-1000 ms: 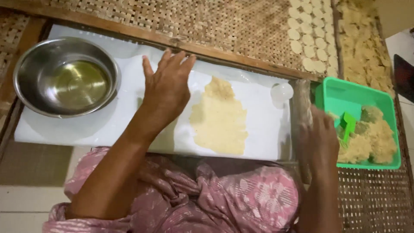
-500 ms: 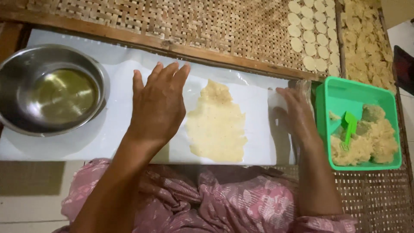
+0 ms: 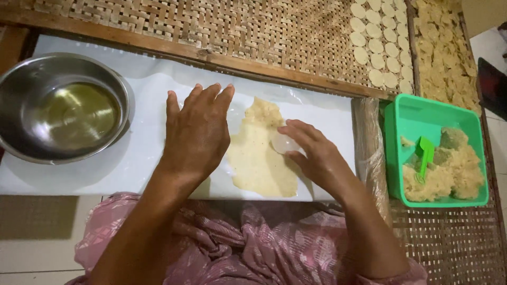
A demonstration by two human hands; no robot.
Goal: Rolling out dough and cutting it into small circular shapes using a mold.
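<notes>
Flattened dough sheet lies on white plastic sheet, centre of the board. Left hand rests flat, fingers spread, empty, just beside the dough's left edge. Right hand pinches a small round translucent cutter onto the dough's right side. Step judged: stamping rounds. Next press calls for uncut dough adjacent.

A woven bamboo mat framed in wood lies before me, pale tiled floor at my left.
</notes>
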